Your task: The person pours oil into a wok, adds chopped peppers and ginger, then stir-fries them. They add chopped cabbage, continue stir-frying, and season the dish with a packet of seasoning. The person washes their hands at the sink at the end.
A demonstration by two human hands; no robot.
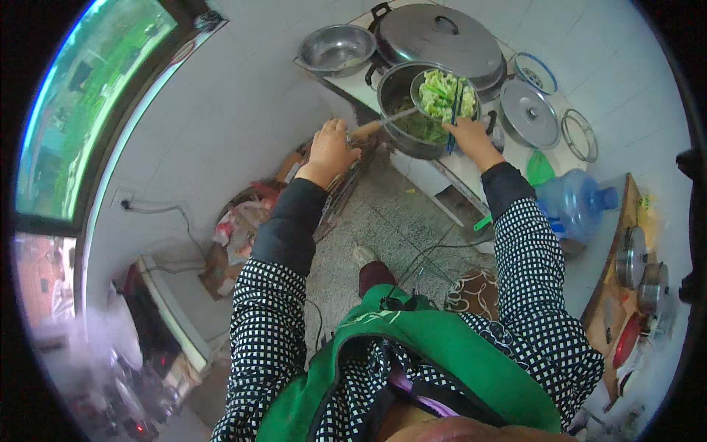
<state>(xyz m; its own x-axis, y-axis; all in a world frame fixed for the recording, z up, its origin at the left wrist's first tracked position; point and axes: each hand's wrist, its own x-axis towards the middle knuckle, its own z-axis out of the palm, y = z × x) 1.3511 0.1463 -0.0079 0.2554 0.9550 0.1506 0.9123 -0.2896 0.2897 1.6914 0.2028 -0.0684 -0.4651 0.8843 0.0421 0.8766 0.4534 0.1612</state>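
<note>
My left hand (331, 147) grips the wooden handle of a metal strainer ladle (442, 94) full of pale green chopped vegetables. The ladle hangs over a dark pot (403, 132) that holds green leaves. My right hand (468, 137) holds dark chopsticks (456, 110) that reach up into the vegetables in the ladle. Both hands are at the pot's near rim.
Behind the pot sit a large lidded wok (442, 38) and an empty steel bowl (336, 48). A steel lid (527, 112) and a wire ring (579, 135) lie at the right. A blue water jug (576, 205) stands on the floor, pots on a wooden board (626, 265) beyond.
</note>
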